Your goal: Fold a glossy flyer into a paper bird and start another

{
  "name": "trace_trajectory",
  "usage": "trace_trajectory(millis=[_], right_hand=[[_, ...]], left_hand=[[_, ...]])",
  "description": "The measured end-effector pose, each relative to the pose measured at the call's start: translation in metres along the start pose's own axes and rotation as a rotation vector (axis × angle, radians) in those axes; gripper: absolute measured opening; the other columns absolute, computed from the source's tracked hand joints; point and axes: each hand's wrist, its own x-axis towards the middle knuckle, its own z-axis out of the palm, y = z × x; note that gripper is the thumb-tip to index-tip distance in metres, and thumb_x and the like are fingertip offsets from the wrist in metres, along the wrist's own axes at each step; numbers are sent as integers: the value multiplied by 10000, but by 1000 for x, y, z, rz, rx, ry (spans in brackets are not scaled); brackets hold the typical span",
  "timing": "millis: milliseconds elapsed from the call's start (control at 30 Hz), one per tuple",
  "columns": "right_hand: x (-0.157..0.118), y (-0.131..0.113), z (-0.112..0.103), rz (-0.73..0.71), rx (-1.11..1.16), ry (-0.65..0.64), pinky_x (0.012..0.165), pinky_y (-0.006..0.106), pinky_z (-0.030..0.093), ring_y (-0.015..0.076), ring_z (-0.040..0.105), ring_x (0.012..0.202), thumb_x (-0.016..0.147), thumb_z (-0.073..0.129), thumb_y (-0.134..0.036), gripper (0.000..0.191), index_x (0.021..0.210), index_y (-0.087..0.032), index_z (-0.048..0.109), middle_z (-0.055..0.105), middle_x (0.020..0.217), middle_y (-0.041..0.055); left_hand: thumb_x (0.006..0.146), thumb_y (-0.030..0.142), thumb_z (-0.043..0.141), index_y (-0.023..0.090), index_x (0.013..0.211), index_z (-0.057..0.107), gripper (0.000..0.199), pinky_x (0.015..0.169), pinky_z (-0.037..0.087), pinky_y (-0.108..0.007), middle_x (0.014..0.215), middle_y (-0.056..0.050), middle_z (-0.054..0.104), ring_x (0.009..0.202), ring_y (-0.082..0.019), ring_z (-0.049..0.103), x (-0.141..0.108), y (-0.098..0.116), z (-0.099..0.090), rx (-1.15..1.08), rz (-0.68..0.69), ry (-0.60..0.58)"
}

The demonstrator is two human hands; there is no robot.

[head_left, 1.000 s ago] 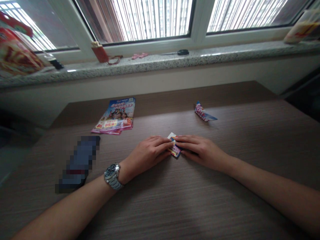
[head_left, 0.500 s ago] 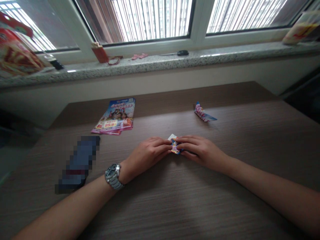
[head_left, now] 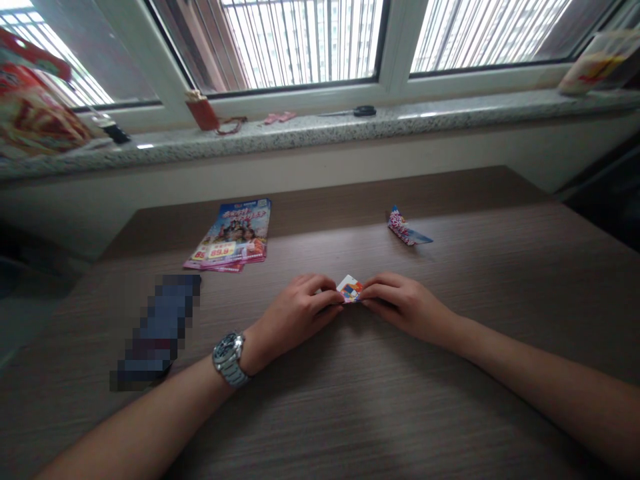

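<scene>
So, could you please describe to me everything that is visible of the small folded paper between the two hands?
The small folded paper looks like thin printed paper. Its far part is plain white and comes to a blunt point; nearer the person it shows patches of orange, red, blue and white. The left hand holds its left side by the fingertips, the right hand its right side. Fingers cover both side corners. Whether it touches the table cannot be told.

On the speckled windowsill (head_left: 325,132) I see a red case (head_left: 203,113), some pink bits (head_left: 280,118) and a black-handled tool (head_left: 365,111). A colourful packet (head_left: 43,120) stands further left.
</scene>
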Motion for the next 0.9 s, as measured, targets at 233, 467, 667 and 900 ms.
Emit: trace_trajectory(millis=[233,467,667,900], right_hand=[[5,-1,1,115,31,26,762,302,519,188,666,859,1011,589,-248,153,1079,-205,719,714,959,69],[12,-2,3,228,74,77,723,280,506,170,665,795,971,657,-239,150,1096,-198,729,729,903,40],[13,-1,4,260,48,124,698,270,509,159,638,765,936,707,-232,201,1130,-183,727,696,889,38],[13,3,6,213,28,125,738,299,533,180,666,828,964,667,-252,209,1157,-210,737,701,977,68]], left_hand=[[1025,315,575,211,1031,713,173,832,462,-328,1004,-51,689,914,-188,626,2,-3,3,-3,-93,3],[990,300,641,208,1016,706,115,807,443,-317,948,-28,706,877,-179,632,3,-5,6,-65,-184,53],[980,272,654,203,1023,688,88,783,449,-301,942,-29,710,861,-172,633,5,-5,7,-125,-255,53],[983,295,648,211,1052,685,114,769,466,-306,923,-25,713,842,-174,640,5,-3,8,-133,-274,78]])
